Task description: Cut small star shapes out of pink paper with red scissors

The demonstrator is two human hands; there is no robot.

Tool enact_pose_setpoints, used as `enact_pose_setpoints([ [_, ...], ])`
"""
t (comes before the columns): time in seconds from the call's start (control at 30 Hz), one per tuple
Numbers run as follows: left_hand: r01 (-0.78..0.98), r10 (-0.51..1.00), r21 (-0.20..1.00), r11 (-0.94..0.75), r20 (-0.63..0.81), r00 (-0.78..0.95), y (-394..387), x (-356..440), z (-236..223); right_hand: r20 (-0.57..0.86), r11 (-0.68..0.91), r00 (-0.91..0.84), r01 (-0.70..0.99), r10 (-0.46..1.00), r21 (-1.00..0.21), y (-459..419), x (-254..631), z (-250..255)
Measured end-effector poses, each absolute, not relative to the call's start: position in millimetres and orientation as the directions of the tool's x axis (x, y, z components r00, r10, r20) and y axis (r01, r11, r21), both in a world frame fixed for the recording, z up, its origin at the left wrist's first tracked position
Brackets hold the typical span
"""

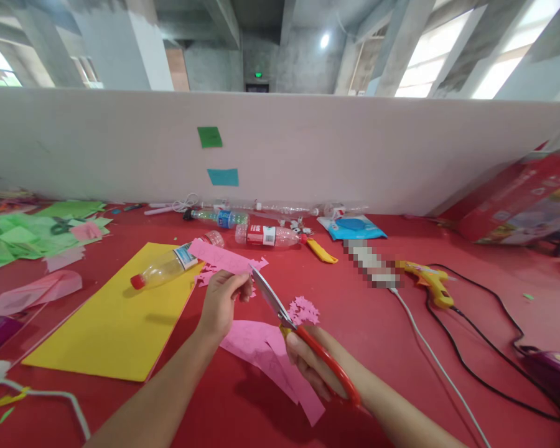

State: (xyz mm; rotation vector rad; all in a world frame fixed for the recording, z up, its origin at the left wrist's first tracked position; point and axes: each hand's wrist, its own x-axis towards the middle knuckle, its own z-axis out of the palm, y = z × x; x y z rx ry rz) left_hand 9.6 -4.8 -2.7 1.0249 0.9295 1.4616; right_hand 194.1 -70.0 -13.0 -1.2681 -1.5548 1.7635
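My left hand [224,300] pinches a strip of pink paper [224,256] that sticks out above my fingers. In my right hand [315,361] are scissors [326,359] with red handles. Their blades point up and left, with the tips near the strip's right end; I cannot tell whether they touch it. Below my hands lies a larger pink paper sheet [266,354], curved on one side. A small pile of pink cut pieces [303,310] rests just beyond my right hand. More pink scraps [208,274] lie behind my left hand.
A yellow sheet [116,323] bears a plastic bottle [161,270]. More bottles [270,236], a yellow cutter [322,251] and a blue packet [352,227] lie toward the white partition [308,149]. A yellow glue gun [429,279] with black cord is right; green paper [18,236] is left.
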Motion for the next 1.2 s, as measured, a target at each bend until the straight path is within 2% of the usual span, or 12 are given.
enact_pose_setpoints([
  [0.43,-0.268,0.998,0.962,-0.059,0.056,-0.018,-4.9,9.6,-0.5,-0.304,-0.244,-0.500,0.183,0.811,-0.952,-67.8,199.2,-17.8],
  [0.6,-0.271,0.998,0.961,-0.056,0.053,-0.019,-4.3,10.4,-0.5,-0.311,-0.234,-0.464,0.217,0.829,-0.948,-69.1,194.3,-15.3],
  [0.77,-0.284,0.997,0.956,-0.072,0.069,-0.023,-5.0,13.1,-5.3,-0.259,-0.178,-0.454,0.215,0.852,-0.960,-74.3,189.9,-13.1],
  [1.2,-0.298,0.998,0.953,-0.061,0.052,-0.037,-4.6,14.4,-3.3,-0.285,-0.191,-0.399,0.259,0.872,-0.947,-76.0,189.3,-12.9],
])
